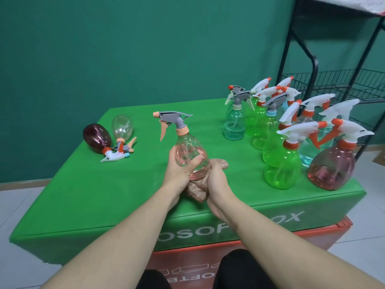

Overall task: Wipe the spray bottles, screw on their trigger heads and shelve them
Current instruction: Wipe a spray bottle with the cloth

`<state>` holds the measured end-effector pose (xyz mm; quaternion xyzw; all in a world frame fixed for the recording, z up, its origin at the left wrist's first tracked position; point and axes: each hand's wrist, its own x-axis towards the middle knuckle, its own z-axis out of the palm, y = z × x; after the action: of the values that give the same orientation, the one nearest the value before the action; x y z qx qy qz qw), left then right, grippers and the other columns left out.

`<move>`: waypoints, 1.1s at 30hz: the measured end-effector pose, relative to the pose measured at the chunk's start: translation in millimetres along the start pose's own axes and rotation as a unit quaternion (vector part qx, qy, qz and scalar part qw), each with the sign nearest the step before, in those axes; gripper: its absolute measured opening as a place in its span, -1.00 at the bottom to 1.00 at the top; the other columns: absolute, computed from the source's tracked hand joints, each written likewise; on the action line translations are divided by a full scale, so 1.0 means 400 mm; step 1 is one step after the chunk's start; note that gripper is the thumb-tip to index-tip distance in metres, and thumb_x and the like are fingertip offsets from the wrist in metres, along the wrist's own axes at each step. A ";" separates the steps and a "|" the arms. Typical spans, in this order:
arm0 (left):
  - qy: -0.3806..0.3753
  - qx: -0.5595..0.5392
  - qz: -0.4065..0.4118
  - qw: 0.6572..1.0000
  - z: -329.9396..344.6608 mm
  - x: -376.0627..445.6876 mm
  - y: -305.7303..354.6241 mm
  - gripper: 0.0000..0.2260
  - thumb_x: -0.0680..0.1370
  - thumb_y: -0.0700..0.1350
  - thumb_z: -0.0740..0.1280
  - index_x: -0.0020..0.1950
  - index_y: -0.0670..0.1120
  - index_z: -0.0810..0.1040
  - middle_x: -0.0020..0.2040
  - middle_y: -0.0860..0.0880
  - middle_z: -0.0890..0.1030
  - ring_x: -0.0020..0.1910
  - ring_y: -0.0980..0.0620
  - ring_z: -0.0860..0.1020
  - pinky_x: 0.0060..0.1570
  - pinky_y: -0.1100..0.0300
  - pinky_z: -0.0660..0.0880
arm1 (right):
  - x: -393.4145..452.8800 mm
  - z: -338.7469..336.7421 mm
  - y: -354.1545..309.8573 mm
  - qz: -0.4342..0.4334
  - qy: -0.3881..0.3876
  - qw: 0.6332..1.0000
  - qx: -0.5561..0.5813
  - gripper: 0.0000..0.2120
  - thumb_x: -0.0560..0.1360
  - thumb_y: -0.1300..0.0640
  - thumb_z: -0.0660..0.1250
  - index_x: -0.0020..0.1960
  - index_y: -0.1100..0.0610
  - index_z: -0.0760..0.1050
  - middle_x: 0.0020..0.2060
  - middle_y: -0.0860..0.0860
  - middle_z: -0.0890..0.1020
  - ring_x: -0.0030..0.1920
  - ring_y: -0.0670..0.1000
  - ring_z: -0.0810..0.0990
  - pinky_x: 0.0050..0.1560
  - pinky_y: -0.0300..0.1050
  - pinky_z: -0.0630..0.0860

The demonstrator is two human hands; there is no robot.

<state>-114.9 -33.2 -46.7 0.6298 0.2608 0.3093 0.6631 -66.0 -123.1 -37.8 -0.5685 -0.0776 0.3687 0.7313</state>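
Left grip: left hand (179,170) wrapped round the belly of the pink bottle (191,155), thumb across the near face, holding it upright and slightly tilted above the tabletop (104,195).
Right grip: right hand (215,178) clutching the brown cloth (200,188), pressing it against the lower right side and base of the bottle.
Bottle's place: between the two grips, raised off the green tabletop, base resting in the cloth.
Trigger head: grey and peach trigger head (173,119) already seated on the neck, directly above the left grip, nozzle pointing left.
Step in hand: likely wiping the lower body; head looks fitted, shelving not yet done.
Handling: thin clear plastic, apparently empty, so probably light; walls likely give under a hard squeeze; smooth surface may slip if damp.
Where to hold: around the ribbed belly for wiping; round the neck just under the collar for lifting away.
Left of the grips: dark red bottle (96,137) and clear bottle (122,127) lying on their sides, heads toward the near edge.
Right of the grips: cluster of upright bottles (281,170) with heads on, green, blue and pink.
Beyond those: black wire rack (333,84), well apart from both grips.
Risk: trigger lever catching the neighbouring bottles during a swing to the right.
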 end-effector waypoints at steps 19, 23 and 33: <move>-0.008 0.132 0.003 0.991 0.205 0.177 0.037 -0.22 0.39 -0.03 0.65 0.50 0.01 0.33 0.23 0.04 0.58 0.14 0.09 0.58 0.18 0.18 0.48 | 0.057 -0.221 -0.162 -0.123 0.074 0.940 -0.309 -0.88 0.64 0.14 0.17 0.04 0.16 0.44 -0.03 0.17 0.55 -0.34 -0.09 0.49 -0.49 -0.44 0.36; -0.033 0.156 0.020 0.987 0.276 0.226 0.040 -0.21 0.37 -0.04 0.66 0.50 -0.02 0.35 0.25 0.01 0.58 0.18 0.05 0.57 0.20 0.16 0.45 | 0.089 -0.239 -0.156 -0.124 0.073 0.927 -0.348 -0.74 0.54 -0.01 0.19 0.14 0.10 0.43 0.14 0.19 0.49 -0.21 0.05 0.61 -0.02 -0.06 0.62; -0.089 0.189 0.021 0.978 0.382 0.290 0.009 -0.28 0.36 -0.11 0.67 0.43 -0.03 0.40 0.14 0.07 0.59 0.13 0.07 0.57 0.12 0.25 0.44 | 0.129 -0.267 -0.132 -0.114 0.078 0.912 -0.385 -0.56 0.58 0.09 0.20 0.45 0.06 0.32 0.29 0.06 0.31 0.18 0.10 0.52 0.33 -0.09 0.41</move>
<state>75.4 -50.4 -27.3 0.7743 0.2409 0.2108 0.5458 51.5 -177.9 -43.0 -0.8205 -0.2203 0.1790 0.4961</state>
